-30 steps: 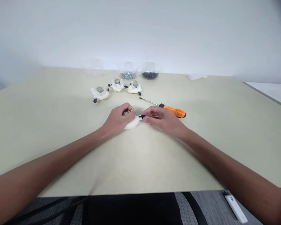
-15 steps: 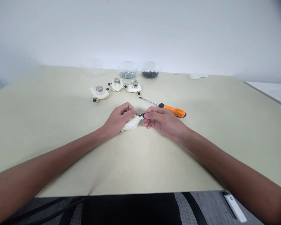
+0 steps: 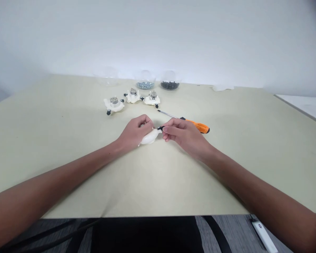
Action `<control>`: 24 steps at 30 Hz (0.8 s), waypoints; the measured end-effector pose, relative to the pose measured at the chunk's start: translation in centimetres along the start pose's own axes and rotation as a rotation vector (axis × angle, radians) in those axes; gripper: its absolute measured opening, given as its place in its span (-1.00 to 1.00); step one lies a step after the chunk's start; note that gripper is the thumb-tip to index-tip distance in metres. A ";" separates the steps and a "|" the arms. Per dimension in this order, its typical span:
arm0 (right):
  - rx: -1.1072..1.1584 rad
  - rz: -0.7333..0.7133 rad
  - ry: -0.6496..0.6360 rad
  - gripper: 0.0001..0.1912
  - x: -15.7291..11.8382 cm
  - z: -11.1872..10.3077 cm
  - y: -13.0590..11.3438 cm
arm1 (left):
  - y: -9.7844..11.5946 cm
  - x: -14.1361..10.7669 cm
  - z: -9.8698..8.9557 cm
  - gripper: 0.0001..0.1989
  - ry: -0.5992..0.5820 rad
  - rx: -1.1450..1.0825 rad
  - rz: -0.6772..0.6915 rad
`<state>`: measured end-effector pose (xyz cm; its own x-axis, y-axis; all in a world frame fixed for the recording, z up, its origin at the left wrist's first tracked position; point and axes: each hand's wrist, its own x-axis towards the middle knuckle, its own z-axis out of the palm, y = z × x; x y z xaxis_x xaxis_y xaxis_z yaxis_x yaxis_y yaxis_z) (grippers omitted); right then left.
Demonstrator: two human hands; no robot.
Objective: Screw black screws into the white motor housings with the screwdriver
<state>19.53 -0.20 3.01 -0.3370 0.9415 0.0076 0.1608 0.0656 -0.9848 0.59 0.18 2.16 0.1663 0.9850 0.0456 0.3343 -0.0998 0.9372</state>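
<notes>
- The left hand [image 3: 135, 133] curls closed around a white moulded plastic housing [image 3: 149, 138], a tight grip with the palm over its top.
- The right hand [image 3: 184, 135] makes a narrow pinch, its fingertips [image 3: 164, 129] on a small black fitting [image 3: 160, 128] at the housing's end, about 3 o'clock on it.
- The housing sits between the hands, low over the pale cream worktop [image 3: 68, 158], at its middle; whether it touches the surface is hard to tell.
- An orange-handled steel screwdriver [image 3: 200, 128] lies just beyond the right hand, at 1 o'clock.
- Three white housings with metal motors [image 3: 113, 104] [image 3: 133, 95] [image 3: 152, 98] sit at 11 o'clock.
- Farther off, at 12 o'clock, stand a clear bowl of silver screws [image 3: 145, 85] and a clear bowl of black parts [image 3: 170, 85].
- Risk: a loosened pinch could drop the tiny fitting, which might roll away; the smooth plastic could also twist in the left hand.
</notes>
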 end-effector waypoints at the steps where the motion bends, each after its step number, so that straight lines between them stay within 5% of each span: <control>1: 0.137 0.068 -0.050 -0.83 0.2 -0.2 0.0 | 0.0 0.0 -0.1 -0.83 -0.031 -0.035 -0.013; 4: 0.403 0.197 -0.185 -0.83 0.7 -0.6 0.1 | 0.1 0.1 -0.2 -0.83 -0.099 -0.097 -0.046; 6: 0.383 0.186 -0.193 -0.83 0.7 -0.7 0.2 | 0.3 0.1 -0.2 -0.84 -0.097 -0.094 -0.030; 16: -0.606 -0.369 0.174 -0.91 -1.2 1.5 0.1 | 0.4 -0.3 0.1 -0.87 0.150 0.202 0.077; 24: -0.236 -0.180 0.086 -0.83 -0.5 1.4 0.3 | 0.8 -1.1 0.2 -0.87 0.144 0.193 0.095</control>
<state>18.47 -1.16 2.47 -0.3014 0.9316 0.2029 0.3202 0.2994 -0.8988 0.86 -0.98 2.78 0.0759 0.9785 0.1920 0.4963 -0.2041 0.8438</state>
